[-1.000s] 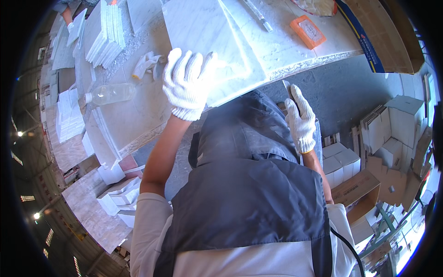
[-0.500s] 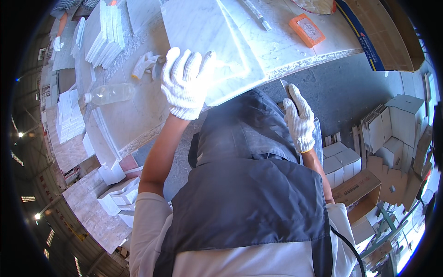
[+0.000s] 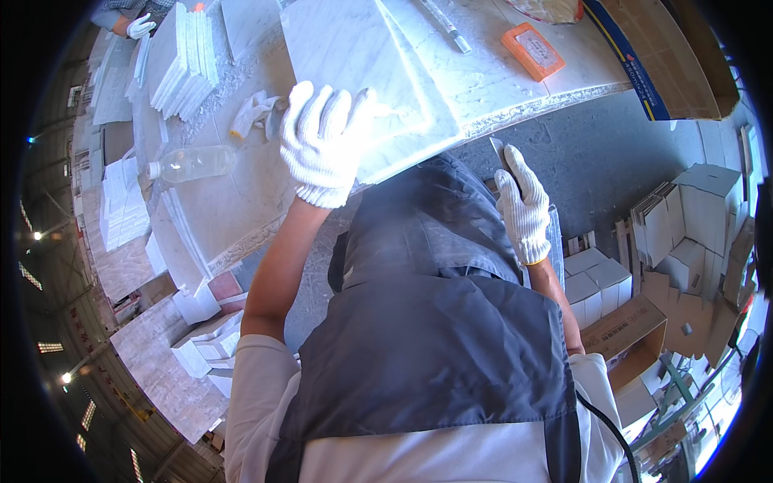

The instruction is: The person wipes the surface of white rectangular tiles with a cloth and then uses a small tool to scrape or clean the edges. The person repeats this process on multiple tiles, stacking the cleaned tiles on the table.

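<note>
My left hand (image 3: 322,149), in a white knitted glove, lies at the near left edge of a pale grey-veined marble tile (image 3: 342,48), fingers spread and pointing away from me. Strong glare washes out the tile beside the glove. My right hand (image 3: 525,211), gloved the same way, is off the table's front edge, closed on a thin flat blade (image 3: 497,147). Only the blade's tip shows past the fingers; its handle is hidden. The tile rests on a stone-topped table (image 3: 270,205).
Left on the table are a clear plastic bottle (image 3: 193,163), a crumpled glove (image 3: 256,111) and upright tiles (image 3: 185,68). Farther right lie an orange block (image 3: 533,51), a marker-like tube (image 3: 445,24) and a cardboard box (image 3: 680,60). White boxes (image 3: 596,282) stand right; a co-worker's gloved hand (image 3: 140,26) is far left.
The co-worker's gloved hand at the far left has moved up and to the right, nearer the upright tiles. My two hands have hardly moved.
</note>
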### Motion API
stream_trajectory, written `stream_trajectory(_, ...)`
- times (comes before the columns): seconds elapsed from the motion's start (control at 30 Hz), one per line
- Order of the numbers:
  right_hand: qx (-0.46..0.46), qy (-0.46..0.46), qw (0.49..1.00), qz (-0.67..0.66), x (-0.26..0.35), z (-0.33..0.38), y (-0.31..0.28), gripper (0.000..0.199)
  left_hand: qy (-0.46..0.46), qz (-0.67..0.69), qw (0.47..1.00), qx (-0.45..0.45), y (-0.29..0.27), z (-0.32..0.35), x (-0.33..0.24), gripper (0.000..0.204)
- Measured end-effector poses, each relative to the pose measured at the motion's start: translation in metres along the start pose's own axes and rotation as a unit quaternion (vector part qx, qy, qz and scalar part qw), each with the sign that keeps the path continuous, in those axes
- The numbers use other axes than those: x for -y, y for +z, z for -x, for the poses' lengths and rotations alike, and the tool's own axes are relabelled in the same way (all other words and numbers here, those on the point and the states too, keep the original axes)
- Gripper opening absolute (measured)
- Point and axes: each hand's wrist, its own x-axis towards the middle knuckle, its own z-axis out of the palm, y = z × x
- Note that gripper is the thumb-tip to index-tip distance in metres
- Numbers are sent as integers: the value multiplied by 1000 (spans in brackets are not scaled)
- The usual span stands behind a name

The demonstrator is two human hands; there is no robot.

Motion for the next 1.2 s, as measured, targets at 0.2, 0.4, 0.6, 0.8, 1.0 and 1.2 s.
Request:
stream_trajectory(0.2,-2,8,1000,-6,-2,1,0,38,-7,-17,1000,-5,3,6,-4,34)
stream_trajectory(0.4,-5,9,1000,-14,-4,2,0,38,8,-34,999,-6,5,8,-4,36)
stream_trajectory(0.6,-7,7,1000,-6,-5,2,0,38,24,-35,999,-10,2,8,-6,39)
stream_trajectory(0.8,-6,1,1000,-2,-6,3,-1,39,-3,-18,1000,-17,5,7,-6,38)
stream_trajectory(1.0,-8,10,1000,-20,0,4,0,41,-10,-11,1000,-21,-1,8,-3,31)
stream_trajectory(1.2,18,22,999,-40,6,7,-5,49,-227,85,970,-36,-4,26,2,33)
